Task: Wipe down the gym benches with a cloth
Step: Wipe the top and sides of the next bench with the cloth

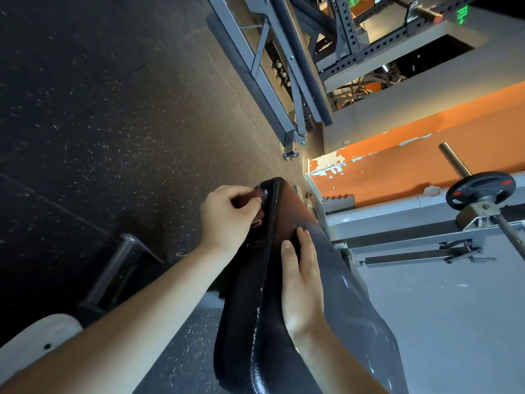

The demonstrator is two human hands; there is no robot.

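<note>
Below, we saw the black bench pad [250, 308], seemingly firm and slick, with our left grip [227, 220] curled round a reddish wad, likely the soft cloth [258, 194], at its far edge and our right grip [301, 280] flat on top.

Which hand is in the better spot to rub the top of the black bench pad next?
Right, probably. The right hand lies flat on the top of the bench pad, fingers straight, so it could slide along it. The left hand is curled at the pad's side edge, off the top.
</note>
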